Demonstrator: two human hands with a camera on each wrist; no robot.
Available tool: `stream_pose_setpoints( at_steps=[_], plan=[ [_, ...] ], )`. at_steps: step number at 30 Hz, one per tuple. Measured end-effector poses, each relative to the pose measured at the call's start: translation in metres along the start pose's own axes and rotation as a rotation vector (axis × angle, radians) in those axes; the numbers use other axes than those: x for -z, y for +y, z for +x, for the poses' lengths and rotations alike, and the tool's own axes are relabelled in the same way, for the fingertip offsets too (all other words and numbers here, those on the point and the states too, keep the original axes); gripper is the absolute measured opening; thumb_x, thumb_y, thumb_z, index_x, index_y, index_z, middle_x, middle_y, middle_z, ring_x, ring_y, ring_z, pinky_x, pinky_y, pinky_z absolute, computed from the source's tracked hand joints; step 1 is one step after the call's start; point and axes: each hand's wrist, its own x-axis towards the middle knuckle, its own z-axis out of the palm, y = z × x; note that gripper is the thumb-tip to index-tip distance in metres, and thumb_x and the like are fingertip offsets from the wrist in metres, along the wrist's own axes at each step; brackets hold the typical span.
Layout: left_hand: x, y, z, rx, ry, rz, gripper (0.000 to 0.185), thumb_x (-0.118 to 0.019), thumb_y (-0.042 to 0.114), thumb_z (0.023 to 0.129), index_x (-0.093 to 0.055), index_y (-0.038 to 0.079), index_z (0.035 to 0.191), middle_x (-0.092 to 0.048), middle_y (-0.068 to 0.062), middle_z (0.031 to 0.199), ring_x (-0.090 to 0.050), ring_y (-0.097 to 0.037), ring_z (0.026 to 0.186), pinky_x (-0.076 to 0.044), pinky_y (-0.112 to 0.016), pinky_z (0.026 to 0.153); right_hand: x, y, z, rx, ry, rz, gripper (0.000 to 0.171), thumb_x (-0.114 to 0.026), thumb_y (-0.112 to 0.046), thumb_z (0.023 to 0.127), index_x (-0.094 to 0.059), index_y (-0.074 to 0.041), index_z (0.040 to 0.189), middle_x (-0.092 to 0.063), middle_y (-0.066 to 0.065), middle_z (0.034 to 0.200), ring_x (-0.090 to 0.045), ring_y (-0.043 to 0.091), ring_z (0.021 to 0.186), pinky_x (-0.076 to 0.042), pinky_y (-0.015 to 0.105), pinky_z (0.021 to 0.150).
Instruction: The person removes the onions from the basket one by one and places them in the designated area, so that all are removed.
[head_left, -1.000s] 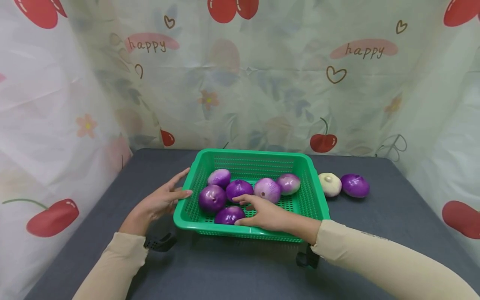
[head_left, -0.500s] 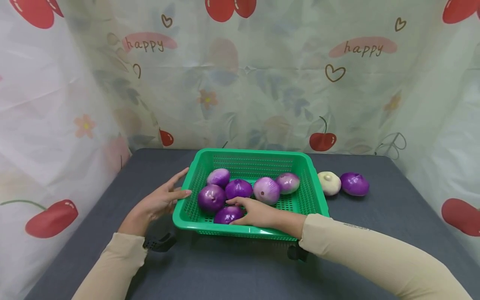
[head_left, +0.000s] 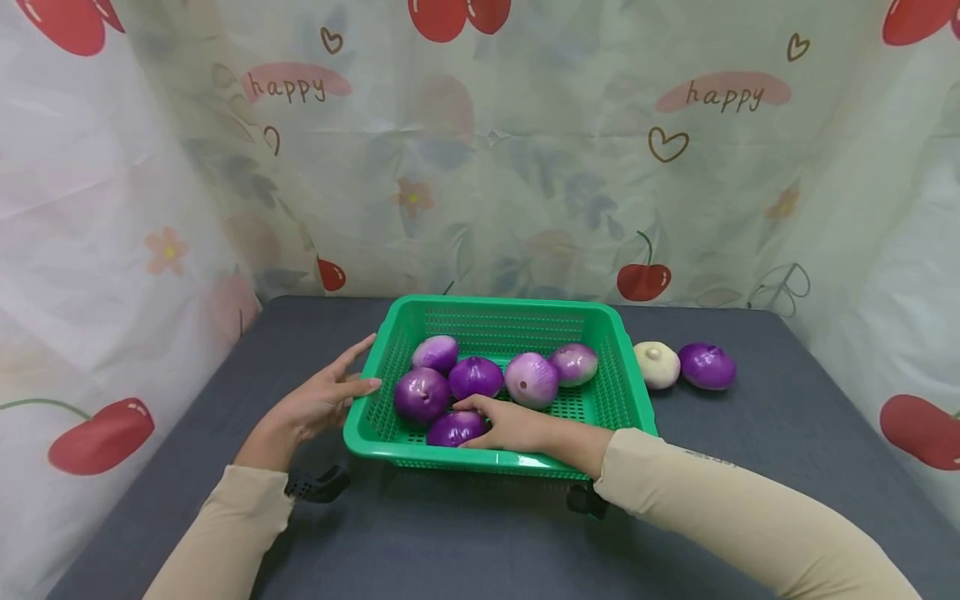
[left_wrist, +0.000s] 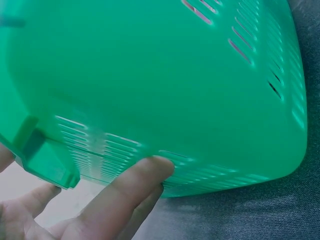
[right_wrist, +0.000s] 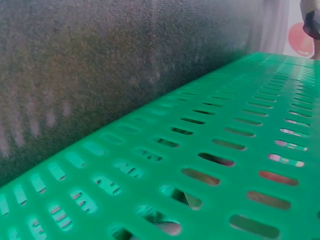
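Note:
A green perforated basket (head_left: 517,307) sits on the dark tabletop and holds several purple onions. My left hand (head_left: 315,404) grips the basket's left rim, thumb over the edge; in the left wrist view its fingers (left_wrist: 132,187) lie against the outer wall. My right hand (head_left: 517,427) reaches over the front rim and holds the front purple onion (head_left: 454,429) between thumb and fingers. Behind that onion are a dark round onion (head_left: 422,396) and another purple onion (head_left: 475,377). In the right wrist view the basket's slotted wall (right_wrist: 235,135) hides most of the hand.
Right of the basket, a white onion (head_left: 657,365) and a purple onion (head_left: 707,366) lie side by side on the dark tabletop (head_left: 450,542). A printed curtain (head_left: 495,192) hangs along the back and both sides.
My right hand has moved a little left inside the basket, bringing its thumb and fingers to the front onion. The left hand has stayed at the rim.

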Motion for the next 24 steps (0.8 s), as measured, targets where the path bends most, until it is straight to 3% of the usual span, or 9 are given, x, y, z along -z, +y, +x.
stream_pose_setpoints(
  at_steps=[9, 16, 24],
  plan=[
    [0.001, -0.001, 0.000, -0.002, -0.005, -0.005, 0.085, -0.058, 0.018, 0.098, 0.001, 0.039, 0.155, -0.029, -0.029, 0.150, -0.067, -0.026, 0.103, -0.055, -0.053, 0.082, 0.001, -0.001, -0.002, 0.021, 0.020, -0.044, 0.061, -0.070, -0.026, 0.090, -0.044, -0.007, 0.142, -0.055, 0.012, 0.134, -0.054, 0.025, 0.120, -0.044, 0.044, 0.102],
    [0.001, -0.001, 0.000, -0.009, -0.008, -0.010, 0.084, -0.058, 0.017, 0.098, 0.000, 0.039, 0.155, -0.031, -0.030, 0.149, -0.068, -0.027, 0.102, -0.056, -0.052, 0.080, 0.003, -0.005, -0.004, 0.032, 0.140, -0.153, 0.062, -0.076, -0.032, 0.084, -0.051, -0.011, 0.137, -0.056, 0.013, 0.127, -0.053, 0.028, 0.117, -0.049, 0.046, 0.096],
    [0.000, 0.000, 0.000, -0.005, -0.004, -0.016, 0.083, -0.057, 0.017, 0.099, 0.000, 0.038, 0.155, -0.030, -0.030, 0.149, -0.068, -0.026, 0.101, -0.056, -0.052, 0.080, 0.012, -0.018, -0.010, -0.025, 0.226, -0.050, 0.066, -0.079, -0.034, 0.079, -0.050, -0.025, 0.138, -0.046, 0.016, 0.128, -0.050, 0.029, 0.113, -0.052, 0.045, 0.088]
  ],
)
